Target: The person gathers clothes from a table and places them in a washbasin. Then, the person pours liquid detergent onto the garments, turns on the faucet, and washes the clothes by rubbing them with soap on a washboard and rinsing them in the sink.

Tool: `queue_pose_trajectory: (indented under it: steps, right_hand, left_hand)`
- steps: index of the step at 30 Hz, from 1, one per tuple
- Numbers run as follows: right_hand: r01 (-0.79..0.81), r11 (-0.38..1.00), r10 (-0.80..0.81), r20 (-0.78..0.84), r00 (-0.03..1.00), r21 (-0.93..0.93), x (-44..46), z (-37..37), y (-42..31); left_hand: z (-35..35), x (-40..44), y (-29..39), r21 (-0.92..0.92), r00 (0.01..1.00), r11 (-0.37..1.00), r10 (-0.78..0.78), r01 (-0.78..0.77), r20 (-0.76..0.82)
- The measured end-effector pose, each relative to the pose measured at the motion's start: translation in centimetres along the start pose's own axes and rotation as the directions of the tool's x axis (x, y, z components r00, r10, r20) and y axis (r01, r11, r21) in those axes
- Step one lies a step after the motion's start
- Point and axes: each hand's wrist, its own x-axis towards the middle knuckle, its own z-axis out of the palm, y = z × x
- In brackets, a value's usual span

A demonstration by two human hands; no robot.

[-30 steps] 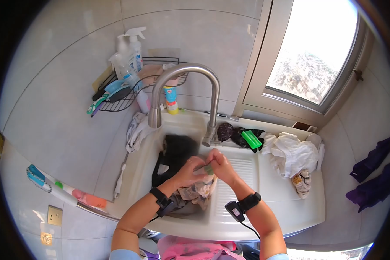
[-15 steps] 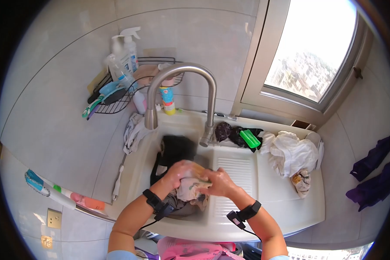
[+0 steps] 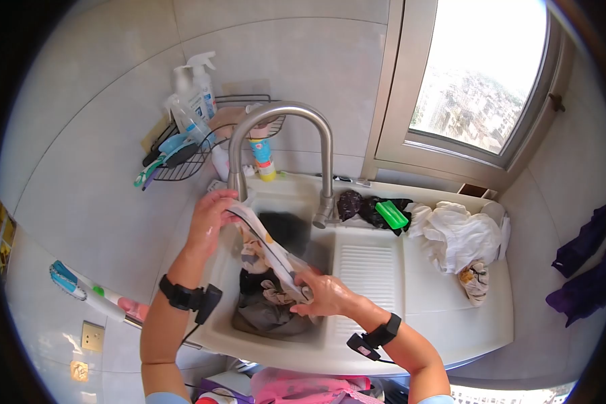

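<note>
The white sink reaches widest toward three o'clock; there a ribbed strip separates the basin edge from the white clothes. The faucet arches at twelve. Over the basin, patterned cloth slants from eleven to four. The left hand, at ten, pinches its upper end; the right hand, at four, grips the lower with slightly spread fingers.

A pale patterned cloth with dark trim stretches slantwise, partly bunched, just left of the frame's centre.
</note>
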Motion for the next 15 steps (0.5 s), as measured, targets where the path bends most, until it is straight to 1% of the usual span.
queue_pose_trajectory:
  steps: [1, 2, 3, 4, 5, 6, 7, 8, 9, 11, 12, 13, 15]
  right_hand:
    - [-0.059, 0.996, 0.057, 0.031, 0.998, 0.074, -0.1, -0.6, -0.4]
    - [-0.121, 0.982, 0.113, 0.066, 0.991, 0.146, -0.3, -1.6, -0.7]
    - [-0.187, 0.958, 0.168, 0.103, 0.980, 0.216, -0.7, -2.6, -1.0]
    - [-0.148, 0.926, 0.132, 0.070, 0.989, 0.347, -1.4, -3.7, -1.0]
    - [-0.186, 0.899, 0.175, 0.063, 0.983, 0.397, -2.3, -5.2, -1.2]
    - [-0.225, 0.866, 0.224, 0.057, 0.973, 0.446, -3.3, -6.8, -1.5]
    - [-0.265, 0.829, 0.274, 0.054, 0.960, 0.493, -4.4, -8.2, -1.2]
    - [-0.201, 0.671, 0.315, -0.029, 0.949, 0.714, -5.7, -8.1, 0.7]
    - [-0.095, 0.472, 0.371, -0.100, 0.923, 0.877, -6.8, -7.8, 3.2]
    - [-0.303, 0.569, 0.501, -0.030, 0.865, 0.764, -8.4, -10.1, 7.4]
    - [-0.480, 0.740, 0.591, -0.114, 0.799, 0.472, -8.8, -10.0, 10.4]
    - [-0.626, 0.771, 0.635, -0.229, 0.738, 0.120, -9.0, -9.4, 13.9]
    - [-0.583, 0.807, 0.508, -0.391, 0.768, -0.095, -9.8, -8.2, 22.1]
  left_hand:
    - [-0.5, -0.4, 1.0, 0.096, 0.998, 0.995, 0.027, -0.032, 0.051]
    - [-0.6, -1.0, 2.3, 0.284, 0.995, 0.958, 0.002, -0.030, 0.099]
    - [-1.0, -1.8, 3.1, 0.400, 0.988, 0.916, -0.026, -0.037, 0.151]
    - [-1.6, -2.7, 3.5, 0.507, 0.978, 0.860, -0.058, -0.054, 0.202]
    - [-2.3, -3.3, 3.5, 0.603, 0.963, 0.794, -0.096, -0.079, 0.252]
    - [-3.4, -3.4, 3.1, 0.672, 0.911, 0.741, -0.286, 0.014, 0.296]
    - [-3.9, -3.5, 2.5, 0.740, 0.825, 0.667, -0.466, 0.090, 0.320]
    - [-3.0, -3.9, 1.5, 0.712, 0.787, 0.675, -0.541, 0.194, 0.298]
    - [-2.0, -4.7, 0.3, 0.678, 0.739, 0.671, -0.613, 0.299, 0.280]
    - [-0.2, -4.6, -6.7, 0.601, 0.695, 0.695, -0.654, 0.395, 0.299]
    - [1.3, -4.6, -10.8, 0.536, 0.743, 0.796, -0.534, 0.281, 0.403]
    - [3.2, -4.5, -14.4, 0.455, 0.772, 0.876, -0.398, 0.159, 0.495]
    - [7.7, -4.2, -19.1, 0.266, 0.833, 0.915, -0.391, 0.304, 0.392]
